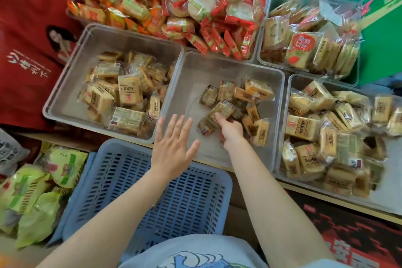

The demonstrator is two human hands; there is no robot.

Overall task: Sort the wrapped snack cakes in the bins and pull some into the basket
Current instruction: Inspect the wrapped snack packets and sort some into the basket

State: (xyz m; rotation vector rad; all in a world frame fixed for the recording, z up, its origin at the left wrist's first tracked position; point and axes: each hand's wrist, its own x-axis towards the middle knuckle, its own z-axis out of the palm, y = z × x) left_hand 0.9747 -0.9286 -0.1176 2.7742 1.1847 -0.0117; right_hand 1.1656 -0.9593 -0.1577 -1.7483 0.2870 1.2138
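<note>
At the left, a clear left bin point(65, 85) holds a loose heap of wrapped snack cakes point(128, 91), and near it, below the worktop edge, stands the blue basket point(152, 191), which shows only bare slats where the arms do not cover it. The left hand point(174, 146) hovers flat over the near left corner of the middle bin point(189, 85), just above the basket's far rim, its fingers point(174, 124) straight and spread, holding nothing and touching no cake. To its right, the right hand point(231, 130) reaches into the middle bin's small pile point(239, 102); its forefinger lies against one wrapped cake point(221, 110) that sits tilted on top, while the other fingers curl down among the packets, so whether they have closed on anything I cannot tell. The step in hand looks like the pulling one: gathering cakes from the middle bin toward the basket. The next move would call for closing round that top cake, or raking several toward the near wall, and lifting them over the rim. Farther right, the right bin point(291, 85) is heaped with more cakes, well apart from both hands.
</note>
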